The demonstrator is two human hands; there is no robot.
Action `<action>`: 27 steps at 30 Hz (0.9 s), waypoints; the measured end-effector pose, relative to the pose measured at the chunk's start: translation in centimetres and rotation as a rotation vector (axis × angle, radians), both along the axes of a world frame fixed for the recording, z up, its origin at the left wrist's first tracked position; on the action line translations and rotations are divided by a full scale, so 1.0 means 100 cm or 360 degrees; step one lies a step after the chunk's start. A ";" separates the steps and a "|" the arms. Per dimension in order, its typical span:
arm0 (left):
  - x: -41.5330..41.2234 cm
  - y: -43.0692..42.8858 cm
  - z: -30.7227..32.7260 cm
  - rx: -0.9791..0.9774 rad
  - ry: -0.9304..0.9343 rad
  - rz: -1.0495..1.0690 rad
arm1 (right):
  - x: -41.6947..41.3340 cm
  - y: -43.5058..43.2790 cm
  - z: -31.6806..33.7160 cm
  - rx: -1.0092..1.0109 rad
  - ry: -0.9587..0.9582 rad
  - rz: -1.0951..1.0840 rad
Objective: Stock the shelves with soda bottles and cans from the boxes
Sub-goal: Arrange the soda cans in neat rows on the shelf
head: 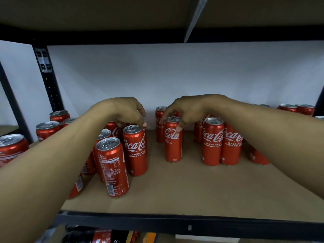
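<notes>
Red soda cans stand upright on the brown shelf [175, 190]. The right hand [187, 109] pinches the top of the middle can [173, 142], which stands alone, with the thumb on its front. The left hand [121, 111] curls its fingers down over a bunch of cans. One fingertip touches the rim of the front can [135, 151]. I cannot tell if it holds one.

Head-worn view, close to shelf [184, 190], facing forward, seemingly slightly downward
</notes>
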State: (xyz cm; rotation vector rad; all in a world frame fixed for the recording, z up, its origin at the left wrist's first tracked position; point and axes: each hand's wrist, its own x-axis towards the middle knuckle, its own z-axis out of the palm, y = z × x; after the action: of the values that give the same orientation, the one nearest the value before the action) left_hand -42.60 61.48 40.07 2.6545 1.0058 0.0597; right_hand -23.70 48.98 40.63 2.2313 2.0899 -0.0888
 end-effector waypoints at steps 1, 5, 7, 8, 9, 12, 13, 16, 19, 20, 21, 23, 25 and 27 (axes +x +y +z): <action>0.002 -0.003 0.002 0.0002 0.0052 0.0012 | 0.003 -0.007 0.001 -0.0004 0.0018 -0.0012; 0.012 -0.006 0.005 0.0006 0.0174 0.0091 | 0.017 -0.027 0.003 -0.0014 0.0098 -0.0062; 0.016 -0.006 0.005 0.0038 0.0189 0.0120 | 0.024 -0.033 0.002 -0.0003 0.0149 -0.0077; 0.017 -0.006 0.005 0.0052 0.0196 0.0131 | 0.026 -0.034 0.001 0.0004 0.0172 -0.0083; 0.018 -0.006 0.005 0.0060 0.0195 0.0140 | 0.029 -0.036 0.000 0.0011 0.0194 -0.0083; 0.022 -0.003 0.004 0.0078 0.0152 0.0141 | 0.032 -0.038 -0.001 0.0026 0.0230 -0.0067; 0.022 -0.003 0.004 0.0076 0.0135 0.0124 | 0.032 -0.039 -0.001 0.0033 0.0229 -0.0062; 0.025 -0.006 0.005 0.0078 0.0087 0.0024 | 0.030 -0.040 -0.001 0.0059 0.0169 -0.0065; 0.029 -0.013 0.005 0.0118 0.0034 -0.0099 | 0.029 -0.040 -0.001 0.0064 0.0144 -0.0076; 0.031 -0.015 0.004 0.0116 0.0020 -0.0133 | 0.028 -0.040 0.000 0.0051 0.0157 -0.0087; 0.033 -0.017 0.004 0.0100 0.0005 -0.0160 | 0.027 -0.040 0.000 0.0038 0.0178 -0.0095; 0.038 -0.022 0.005 0.0061 -0.0027 -0.0195 | 0.025 -0.040 0.001 0.0015 0.0216 -0.0097; 0.043 -0.027 0.005 0.0063 -0.0045 -0.0206 | 0.024 -0.040 0.002 0.0008 0.0228 -0.0095; 0.048 -0.029 0.003 0.0071 -0.0071 -0.0214 | 0.023 -0.039 0.002 0.0007 0.0222 -0.0090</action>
State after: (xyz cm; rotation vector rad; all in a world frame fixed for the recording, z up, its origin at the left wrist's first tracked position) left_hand -37.84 58.62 40.42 2.7411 0.8191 0.1130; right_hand -21.41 45.10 40.81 2.3508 2.0947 -0.2510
